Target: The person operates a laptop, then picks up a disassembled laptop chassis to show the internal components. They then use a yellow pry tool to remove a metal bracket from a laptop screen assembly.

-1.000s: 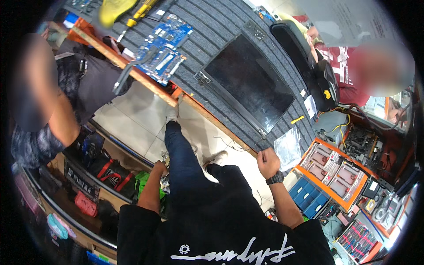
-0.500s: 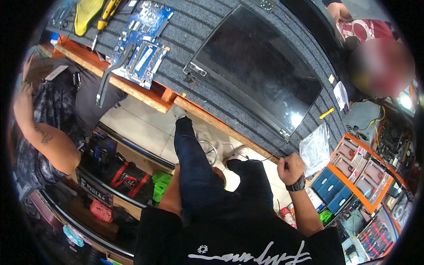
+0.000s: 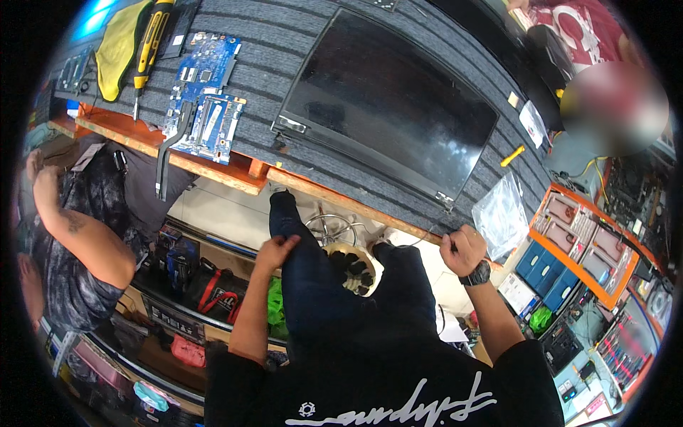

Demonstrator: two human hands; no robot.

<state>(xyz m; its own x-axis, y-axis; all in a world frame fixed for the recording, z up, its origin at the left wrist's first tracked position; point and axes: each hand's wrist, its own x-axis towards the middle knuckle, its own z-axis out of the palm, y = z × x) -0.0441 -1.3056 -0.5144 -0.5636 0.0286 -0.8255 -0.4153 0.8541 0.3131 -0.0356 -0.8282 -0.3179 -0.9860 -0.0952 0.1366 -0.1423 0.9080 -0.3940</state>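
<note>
My left hand (image 3: 276, 253) rests against my left thigh, its thumb side toward the trouser leg; the fingers look loosely bent and hold nothing I can see. My right hand (image 3: 465, 250) is curled into a loose fist at the front edge of the bench, with a dark watch on its wrist. Beside that fist lies a clear plastic bag (image 3: 501, 217). Farther in, a dark laptop screen panel (image 3: 391, 99) lies face up on the ribbed grey mat (image 3: 267, 64). Neither hand touches it.
At the left are a blue circuit board (image 3: 206, 92), a yellow-black screwdriver (image 3: 151, 46) and a yellow cloth (image 3: 117, 53). A small yellow tool (image 3: 512, 155) lies beyond the bag. An orange-framed organiser (image 3: 580, 242) stands at right. Other people are at far left and upper right.
My left hand has come up from beside my leg onto the thigh. The view has shifted, so the bench items sit a little further left. My right hand stays closed at the edge.
</note>
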